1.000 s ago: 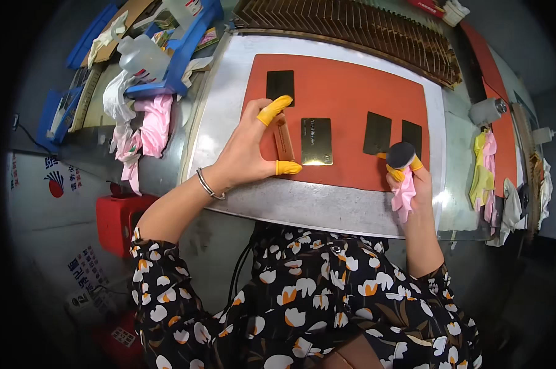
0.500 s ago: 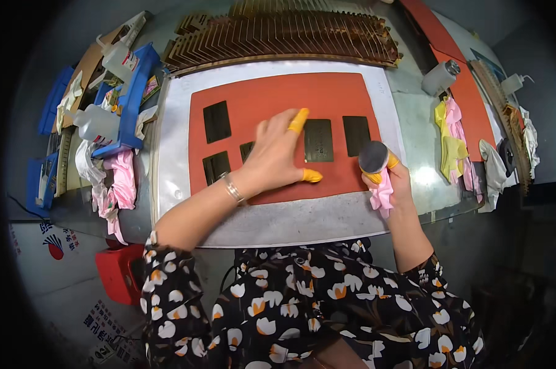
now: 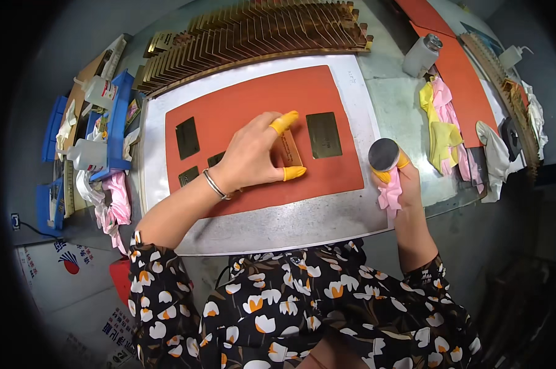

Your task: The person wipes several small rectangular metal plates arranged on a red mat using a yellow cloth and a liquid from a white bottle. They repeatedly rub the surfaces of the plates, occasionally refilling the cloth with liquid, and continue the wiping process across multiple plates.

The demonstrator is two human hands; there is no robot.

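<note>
My left hand [image 3: 246, 152] reaches over an orange-red mat [image 3: 259, 89], its thumb and index finger in yellow finger cots. Between those fingertips is a thin metal plate [image 3: 289, 149], gripped at its edges and partly behind my hand; it shines orange. To its right a dark rectangular plate [image 3: 324, 135] lies flat. Other dark plates lie left of my hand: one upper left [image 3: 187, 138], one lower left [image 3: 189, 176] and one partly covered. My right hand [image 3: 408, 184], also with yellow finger cots, holds a round dark-faced pad [image 3: 384, 154] with pink cloth [image 3: 389, 194] below it.
A long rack [image 3: 253, 46] of upright metal plates stands behind the mat. At left, a blue tray [image 3: 119, 123] stands by squeeze bottles [image 3: 86, 155] and pink cloths [image 3: 116, 195]. At right are a bottle [image 3: 422, 55], yellow and pink cloths [image 3: 444, 132] and a white cloth [image 3: 494, 166].
My left thumb and index finger have come onto a plate that lay flat; it now shows tilted between them. My right hand still holds the pad. The whole view has shifted somewhat.
</note>
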